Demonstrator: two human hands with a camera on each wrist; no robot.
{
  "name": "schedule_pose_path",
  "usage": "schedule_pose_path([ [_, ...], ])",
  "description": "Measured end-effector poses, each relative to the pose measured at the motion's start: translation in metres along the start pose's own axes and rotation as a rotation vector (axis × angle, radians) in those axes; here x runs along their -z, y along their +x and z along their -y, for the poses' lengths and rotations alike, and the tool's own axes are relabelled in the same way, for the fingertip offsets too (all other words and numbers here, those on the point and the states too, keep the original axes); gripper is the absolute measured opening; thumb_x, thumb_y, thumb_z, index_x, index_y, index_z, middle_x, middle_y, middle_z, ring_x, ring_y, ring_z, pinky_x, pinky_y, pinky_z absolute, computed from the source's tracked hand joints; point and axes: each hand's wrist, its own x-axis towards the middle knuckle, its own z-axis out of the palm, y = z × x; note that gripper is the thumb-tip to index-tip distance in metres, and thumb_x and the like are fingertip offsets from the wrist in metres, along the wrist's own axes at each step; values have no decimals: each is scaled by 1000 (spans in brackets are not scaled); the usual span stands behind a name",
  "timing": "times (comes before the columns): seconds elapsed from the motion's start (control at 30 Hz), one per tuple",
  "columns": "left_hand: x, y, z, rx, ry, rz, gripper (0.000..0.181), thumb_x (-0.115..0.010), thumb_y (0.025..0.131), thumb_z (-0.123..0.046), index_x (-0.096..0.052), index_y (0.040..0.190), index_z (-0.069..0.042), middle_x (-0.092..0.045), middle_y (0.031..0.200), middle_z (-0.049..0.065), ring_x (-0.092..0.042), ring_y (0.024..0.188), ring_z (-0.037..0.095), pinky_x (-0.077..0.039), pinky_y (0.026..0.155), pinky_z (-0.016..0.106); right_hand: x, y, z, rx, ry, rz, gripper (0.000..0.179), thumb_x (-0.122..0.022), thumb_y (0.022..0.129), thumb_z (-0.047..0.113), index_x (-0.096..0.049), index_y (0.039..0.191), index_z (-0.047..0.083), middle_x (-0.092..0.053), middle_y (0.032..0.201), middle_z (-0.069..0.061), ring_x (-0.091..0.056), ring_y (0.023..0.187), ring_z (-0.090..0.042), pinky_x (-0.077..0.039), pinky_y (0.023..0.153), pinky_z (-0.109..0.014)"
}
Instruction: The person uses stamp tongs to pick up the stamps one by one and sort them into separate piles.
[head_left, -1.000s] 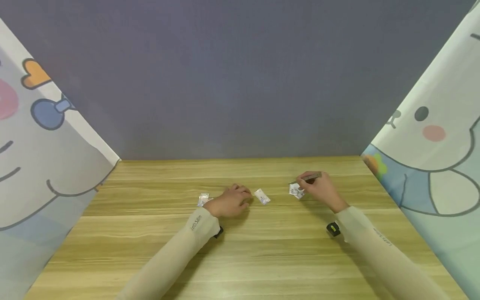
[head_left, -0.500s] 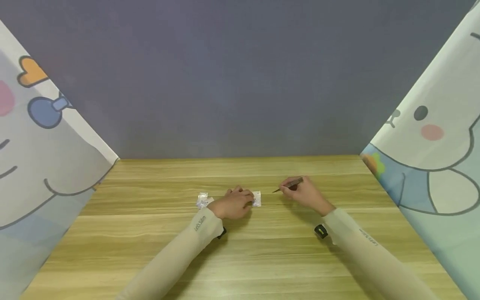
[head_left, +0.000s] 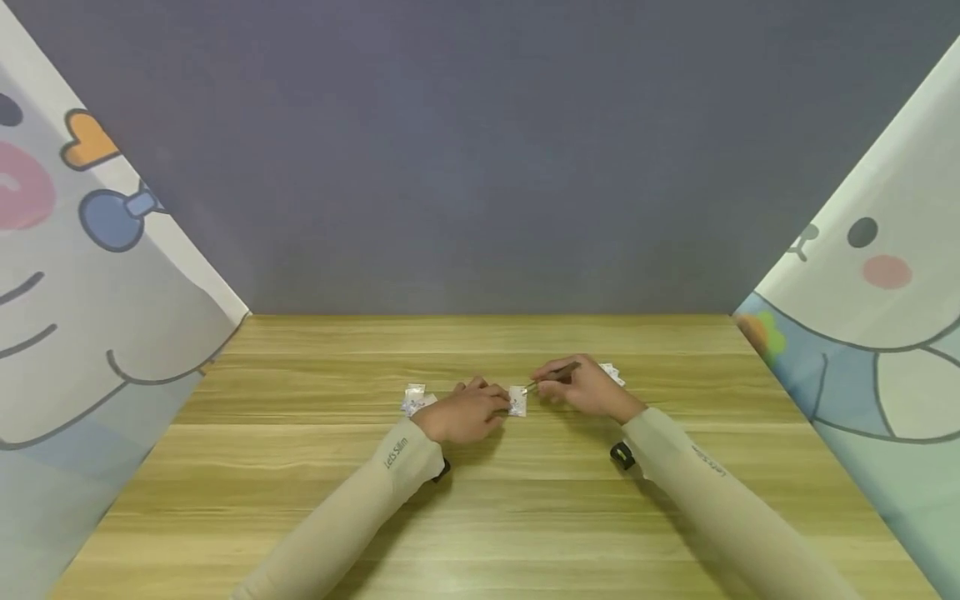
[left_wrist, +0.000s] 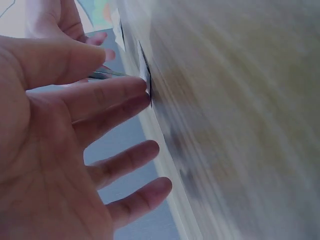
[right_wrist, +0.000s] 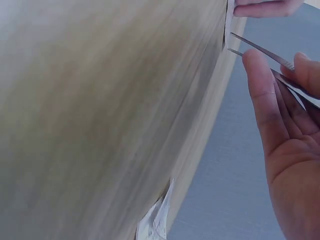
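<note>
A small white packet with faint printed marks [head_left: 517,402] lies flat on the wooden table between both hands. My left hand [head_left: 465,414] rests beside it with fingers extended, and the index and middle fingertips touch its left edge in the left wrist view. Tweezers [right_wrist: 265,51] are pinched between the thumb and fingers of my right hand [head_left: 588,390]. Their two tips stand slightly apart, right at the packet's right side. Whether the tips touch the packet, I cannot tell.
Several similar packets [head_left: 415,400] lie left of the left wrist, partly covered by it. Another small pile of packets [head_left: 612,372] lies behind the right hand. A grey wall [head_left: 480,167] rises at the table's far edge, with cartoon-printed sheets [head_left: 862,325] on both sides.
My right hand has moved left with the tweezers, from the right pile to the middle packet. That packet has turned from tilted to upright and shifted slightly left, against the left fingertips.
</note>
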Motion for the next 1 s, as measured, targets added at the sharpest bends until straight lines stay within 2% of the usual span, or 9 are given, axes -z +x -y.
schedule_pose_path([
  [0.23,-2,0,-1,-18,18,14,38,-46,101,-27,-53,136,-14,-41,143,-5,-31,131,20,-29,105,52,-1,2,-4,-9,16,8,25,-63,92,16,-67,114,3,-69,97,-7,-67,72,-23,-55,65,-32],
  [0.6,-2,-2,-3,-1,14,22,39,-46,101,-28,-53,137,-14,-40,144,-5,-30,132,20,-27,106,54,-1,3,-8,-25,56,1,24,-64,92,16,-67,110,0,-70,90,-9,-67,71,-24,-56,61,-33],
  [0.8,-4,0,-2,-12,8,11,38,-46,101,-28,-53,136,-14,-40,143,-5,-32,131,20,-28,104,55,1,2,-7,12,46,12,24,-64,92,16,-67,110,0,-70,89,-8,-67,70,-23,-55,60,-32],
  [1.0,-4,0,-3,-1,1,11,38,-47,100,-28,-54,135,-14,-40,143,-5,-32,130,21,-28,105,55,2,-2,-5,39,101,15,24,-64,91,12,-66,109,-5,-69,89,-12,-67,70,-29,-56,60,-36],
])
